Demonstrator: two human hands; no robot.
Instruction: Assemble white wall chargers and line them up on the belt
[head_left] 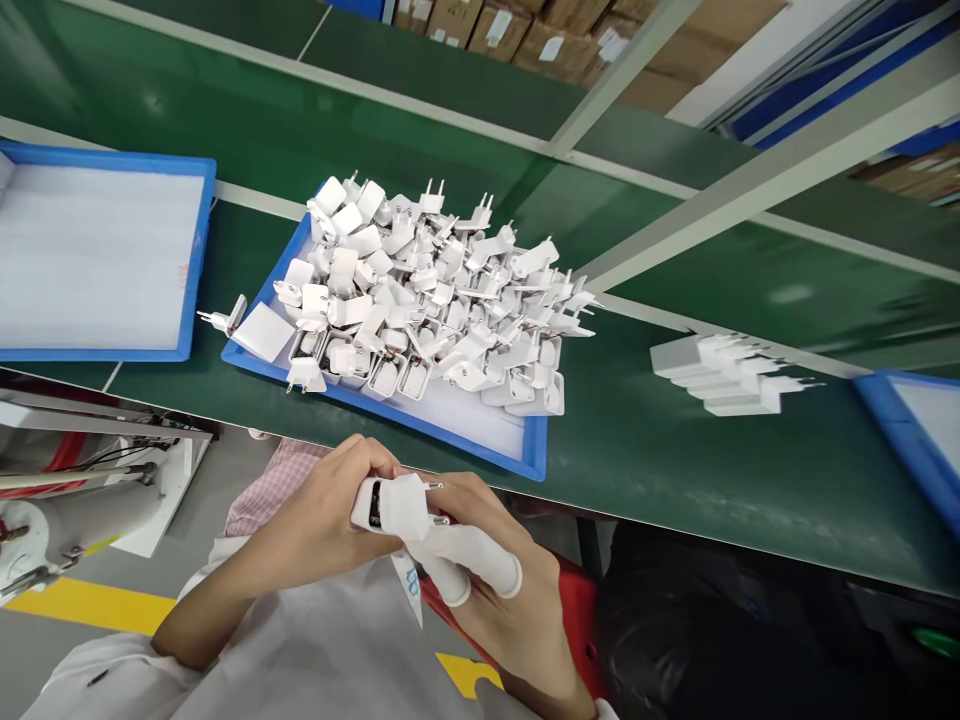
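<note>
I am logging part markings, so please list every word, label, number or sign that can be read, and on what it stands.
No text can be read.
White labels on the cardboard boxes: too blurred.
Blue print on the white tag below the held plug adapter: too small.
Red marks on the left blue tray: too small.

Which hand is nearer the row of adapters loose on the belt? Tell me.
Right. The right hand is below-left of the adapter row; the left hand is farther left.
</note>
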